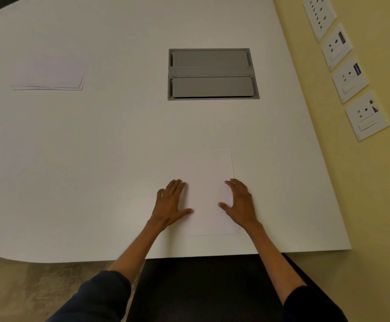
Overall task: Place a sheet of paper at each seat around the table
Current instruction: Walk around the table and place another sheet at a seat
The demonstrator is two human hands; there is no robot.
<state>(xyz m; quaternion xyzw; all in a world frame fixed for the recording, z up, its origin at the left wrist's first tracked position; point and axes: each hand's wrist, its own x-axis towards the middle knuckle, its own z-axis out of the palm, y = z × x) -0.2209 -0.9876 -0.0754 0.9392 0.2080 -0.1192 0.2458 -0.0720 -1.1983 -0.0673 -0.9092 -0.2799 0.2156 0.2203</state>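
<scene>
At the near edge of the broad white table (119,140), a single white paper sheet (209,194) lies flat. Left hand (169,203) and right hand (240,203) rest open-palmed on its side edges, gripping nothing. Best squared gently to the table edge; light pressure, lest it skid. Spare thin paper stack (50,81) far left.

Grey recessed cable hatch (213,74) with two closed flaps, set toward the bench's far right edge; four socket plates (349,80) on the yellow wall (379,194).

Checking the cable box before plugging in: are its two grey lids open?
No, both grey lids lie flat and shut in the table.
</scene>
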